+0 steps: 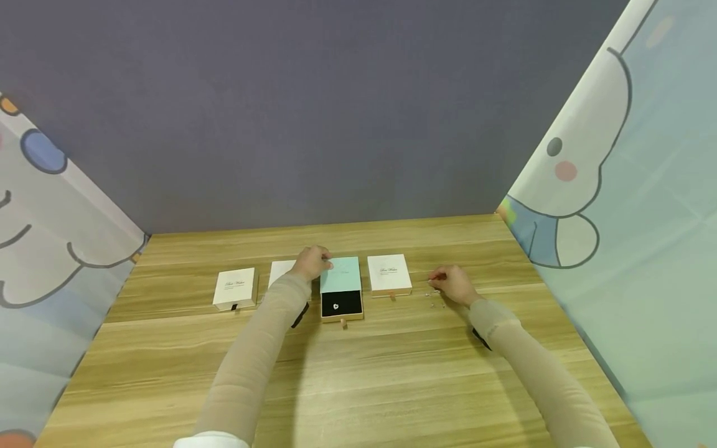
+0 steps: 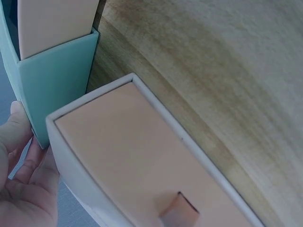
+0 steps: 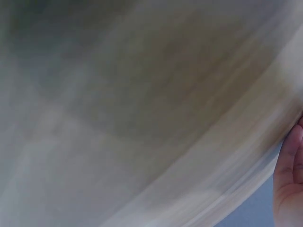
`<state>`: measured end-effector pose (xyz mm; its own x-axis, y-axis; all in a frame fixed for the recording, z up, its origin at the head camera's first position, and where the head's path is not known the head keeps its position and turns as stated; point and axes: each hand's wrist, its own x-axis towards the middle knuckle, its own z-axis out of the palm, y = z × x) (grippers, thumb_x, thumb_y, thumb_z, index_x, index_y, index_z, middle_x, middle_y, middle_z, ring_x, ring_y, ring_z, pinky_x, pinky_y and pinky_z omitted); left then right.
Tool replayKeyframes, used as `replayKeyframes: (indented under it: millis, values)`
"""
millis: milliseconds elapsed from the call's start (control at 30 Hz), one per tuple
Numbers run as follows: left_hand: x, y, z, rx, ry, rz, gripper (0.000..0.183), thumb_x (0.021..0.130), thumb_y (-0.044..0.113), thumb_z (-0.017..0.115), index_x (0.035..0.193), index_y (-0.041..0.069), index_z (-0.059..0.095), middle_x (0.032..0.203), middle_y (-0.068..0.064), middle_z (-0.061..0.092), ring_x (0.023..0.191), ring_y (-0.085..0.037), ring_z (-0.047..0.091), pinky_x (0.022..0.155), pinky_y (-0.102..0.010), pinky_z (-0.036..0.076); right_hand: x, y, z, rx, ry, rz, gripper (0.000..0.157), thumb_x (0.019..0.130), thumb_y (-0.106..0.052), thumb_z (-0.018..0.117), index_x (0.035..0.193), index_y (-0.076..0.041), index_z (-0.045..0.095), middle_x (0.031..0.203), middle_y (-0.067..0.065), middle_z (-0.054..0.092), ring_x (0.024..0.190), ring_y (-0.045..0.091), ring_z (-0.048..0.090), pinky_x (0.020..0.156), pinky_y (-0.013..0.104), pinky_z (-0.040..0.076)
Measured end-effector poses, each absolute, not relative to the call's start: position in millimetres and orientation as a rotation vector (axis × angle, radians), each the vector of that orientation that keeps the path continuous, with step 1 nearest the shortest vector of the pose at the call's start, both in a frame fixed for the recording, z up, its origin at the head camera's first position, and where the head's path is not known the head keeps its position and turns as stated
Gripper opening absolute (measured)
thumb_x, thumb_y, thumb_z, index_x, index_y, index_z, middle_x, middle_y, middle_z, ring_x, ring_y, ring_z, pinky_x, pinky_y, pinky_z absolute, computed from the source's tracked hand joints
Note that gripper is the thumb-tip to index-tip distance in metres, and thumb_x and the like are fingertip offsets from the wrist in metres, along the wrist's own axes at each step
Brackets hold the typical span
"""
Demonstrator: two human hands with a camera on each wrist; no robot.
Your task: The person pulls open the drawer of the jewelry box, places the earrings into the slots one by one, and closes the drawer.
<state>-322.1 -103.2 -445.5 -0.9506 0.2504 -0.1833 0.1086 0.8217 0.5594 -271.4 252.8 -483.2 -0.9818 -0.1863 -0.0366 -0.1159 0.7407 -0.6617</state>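
In the head view a teal drawer box (image 1: 340, 277) lies with its tray pulled out toward me. On the tray's black lining (image 1: 350, 303) sits a small silvery heart-shaped piece of jewelry (image 1: 336, 306). My left hand (image 1: 311, 262) holds the teal sleeve at its far left side; thumb and fingers also show on it in the left wrist view. To the right, my right hand (image 1: 455, 284) pinches a tiny shiny piece of jewelry (image 1: 429, 281) just above the table. Several small jewelry pieces (image 1: 434, 293) lie under and beside those fingertips. The right wrist view is blurred, with only part of the hand visible.
A closed white box (image 1: 389, 274) stands right of the teal one. Another white box (image 1: 282, 270) is partly behind my left arm, and a third white box (image 1: 236, 287) stands farther left. The wooden table (image 1: 386, 373) ends at a grey backdrop (image 1: 336, 124).
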Motion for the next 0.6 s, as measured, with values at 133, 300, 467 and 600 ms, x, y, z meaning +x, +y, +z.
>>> replayKeyframes:
  millis: [133, 300, 467, 600]
  values:
    - [-321, -103, -444, 0.274, 2.754, 0.825, 0.032, 0.087, 0.016, 0.062, 0.116, 0.002, 0.061, 0.12, -0.015, 0.059, 0.111, -0.032, 0.055, 0.093, -0.04, 0.047, -272, 251, -483, -0.224, 2.816, -1.087, 0.015, 0.087, -0.011, 0.063, 0.095, 0.0, 0.068, 0.092, 0.013, 0.067, 0.078, 0.019, 0.062, 0.07, 0.031, 0.053]
    - [-320, -103, -443, 0.264, 2.747, 0.84, 0.033, 0.087, 0.015, 0.062, 0.117, 0.003, 0.06, 0.121, -0.015, 0.059, 0.111, -0.031, 0.055, 0.093, -0.04, 0.047, -273, 251, -480, -0.19, 2.772, -1.17, 0.017, 0.087, -0.013, 0.063, 0.097, 0.0, 0.068, 0.093, 0.014, 0.068, 0.077, 0.018, 0.063, 0.067, 0.028, 0.053]
    - [-320, -102, -443, 0.261, 2.755, 0.841, 0.032, 0.087, 0.015, 0.062, 0.117, 0.003, 0.061, 0.121, -0.015, 0.059, 0.111, -0.031, 0.055, 0.093, -0.04, 0.047, -270, 251, -476, -0.173, 2.719, -1.243, 0.022, 0.087, -0.015, 0.063, 0.101, 0.001, 0.067, 0.098, 0.016, 0.068, 0.083, 0.021, 0.064, 0.07, 0.027, 0.054]
    - [-321, -103, -444, 0.268, 2.762, 0.83, 0.032, 0.087, 0.015, 0.062, 0.117, 0.002, 0.061, 0.12, -0.015, 0.059, 0.111, -0.031, 0.055, 0.093, -0.04, 0.047, -267, 249, -470, -0.166, 2.694, -1.278, 0.029, 0.087, -0.022, 0.063, 0.105, 0.001, 0.066, 0.104, 0.016, 0.066, 0.09, 0.024, 0.063, 0.077, 0.031, 0.054]
